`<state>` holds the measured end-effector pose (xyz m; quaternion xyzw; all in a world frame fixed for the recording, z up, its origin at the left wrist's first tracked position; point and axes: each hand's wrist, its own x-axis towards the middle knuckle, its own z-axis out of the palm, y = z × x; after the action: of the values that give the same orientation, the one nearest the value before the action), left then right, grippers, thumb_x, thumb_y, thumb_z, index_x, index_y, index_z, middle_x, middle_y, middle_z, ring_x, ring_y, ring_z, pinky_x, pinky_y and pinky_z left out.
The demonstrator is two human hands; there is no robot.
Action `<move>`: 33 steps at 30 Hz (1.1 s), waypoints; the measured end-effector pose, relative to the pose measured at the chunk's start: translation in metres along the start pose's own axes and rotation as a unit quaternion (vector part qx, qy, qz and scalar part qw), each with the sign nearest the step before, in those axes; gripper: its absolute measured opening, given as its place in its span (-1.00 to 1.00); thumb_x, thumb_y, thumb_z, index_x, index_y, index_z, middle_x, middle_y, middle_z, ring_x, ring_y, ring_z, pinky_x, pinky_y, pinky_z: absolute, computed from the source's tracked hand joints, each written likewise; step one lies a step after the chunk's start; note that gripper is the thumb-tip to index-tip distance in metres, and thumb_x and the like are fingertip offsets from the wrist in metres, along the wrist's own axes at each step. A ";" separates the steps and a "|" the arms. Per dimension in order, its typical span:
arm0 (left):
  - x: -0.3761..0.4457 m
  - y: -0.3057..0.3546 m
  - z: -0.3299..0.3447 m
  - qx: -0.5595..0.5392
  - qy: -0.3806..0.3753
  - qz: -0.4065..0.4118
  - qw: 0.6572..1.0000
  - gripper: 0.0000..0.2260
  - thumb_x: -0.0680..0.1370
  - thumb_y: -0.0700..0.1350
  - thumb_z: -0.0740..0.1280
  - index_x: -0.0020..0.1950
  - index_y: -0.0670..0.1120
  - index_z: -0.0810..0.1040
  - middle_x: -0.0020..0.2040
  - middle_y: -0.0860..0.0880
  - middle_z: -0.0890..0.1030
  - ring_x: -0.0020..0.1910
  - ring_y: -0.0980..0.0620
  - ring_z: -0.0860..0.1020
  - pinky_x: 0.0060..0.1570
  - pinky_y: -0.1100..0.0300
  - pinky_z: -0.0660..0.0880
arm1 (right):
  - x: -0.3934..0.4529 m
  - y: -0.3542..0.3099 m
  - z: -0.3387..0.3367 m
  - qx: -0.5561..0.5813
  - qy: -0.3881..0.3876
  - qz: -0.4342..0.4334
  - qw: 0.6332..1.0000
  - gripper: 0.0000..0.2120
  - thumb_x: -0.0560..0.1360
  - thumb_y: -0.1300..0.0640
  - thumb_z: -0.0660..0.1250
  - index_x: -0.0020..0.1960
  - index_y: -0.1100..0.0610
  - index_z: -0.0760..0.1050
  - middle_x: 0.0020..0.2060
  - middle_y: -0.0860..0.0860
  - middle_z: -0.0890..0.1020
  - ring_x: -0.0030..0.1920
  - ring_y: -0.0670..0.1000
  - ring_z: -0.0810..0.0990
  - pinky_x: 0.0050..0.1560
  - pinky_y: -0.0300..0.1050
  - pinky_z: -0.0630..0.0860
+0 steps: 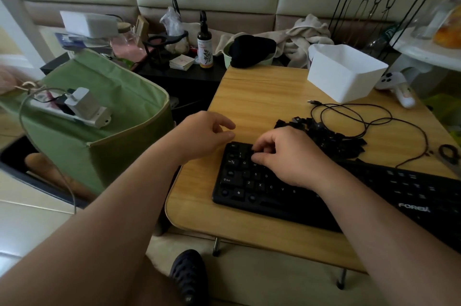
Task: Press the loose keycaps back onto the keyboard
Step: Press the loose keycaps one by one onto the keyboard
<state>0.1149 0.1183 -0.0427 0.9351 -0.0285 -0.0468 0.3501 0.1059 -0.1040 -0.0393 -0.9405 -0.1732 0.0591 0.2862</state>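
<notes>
Right hand [284, 156] is curled over the keyboard [274, 196] top-left rows; a pinched keycap cannot be confirmed. Loose keycaps [331, 136] are piled just behind it. Left hand [202, 133], loosely open, is rested beside the keyboard's left end.

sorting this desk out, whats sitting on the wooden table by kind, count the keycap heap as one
keyboard: 1
heap of loose keycaps: 1
black cable: 1
white box: 1
white controller: 1
hands on the table: 2, left hand, right hand
total: 7

keycap pile [331, 138] behind keyboard [287, 196], cable [361, 118] beyond
</notes>
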 end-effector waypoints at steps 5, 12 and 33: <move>-0.001 0.006 0.001 -0.008 -0.018 0.000 1.000 -0.70 0.56 0.16 0.45 0.28 0.16 0.63 0.00 0.10 0.62 0.03 0.17 0.57 -0.10 0.28 0.43 | 0.002 -0.006 0.004 -0.009 0.005 0.024 1.000 -0.89 0.50 -0.08 0.52 0.01 -0.12 0.68 -0.14 -0.19 0.62 -0.08 -0.14 0.58 0.04 0.00 0.62; -0.001 0.012 0.007 -0.010 -0.090 -0.016 0.996 -0.54 0.48 0.21 0.53 0.35 0.21 0.56 0.11 0.07 0.58 0.02 0.14 0.56 -0.11 0.24 0.42 | 0.006 -0.013 0.006 -0.001 0.005 0.063 0.998 -0.95 0.46 -0.06 0.54 -0.15 -0.14 0.70 -0.21 -0.20 0.66 -0.11 -0.12 0.61 0.05 0.04 0.63; -0.003 0.018 0.010 -0.051 -0.108 -0.059 0.991 -0.50 0.49 0.08 0.55 0.40 0.18 0.51 0.08 0.05 0.56 0.05 0.07 0.57 -0.09 0.19 0.47 | -0.032 -0.016 0.005 -0.279 -0.046 -0.055 0.958 -0.26 0.48 -0.52 -0.19 0.41 -0.26 0.49 -0.02 -0.13 0.33 0.09 -0.02 0.17 0.14 0.11 0.30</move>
<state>0.1100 0.0984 -0.0383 0.9056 -0.0084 -0.1692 0.3887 0.0699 -0.1008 -0.0344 -0.9684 -0.2468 0.0358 0.0072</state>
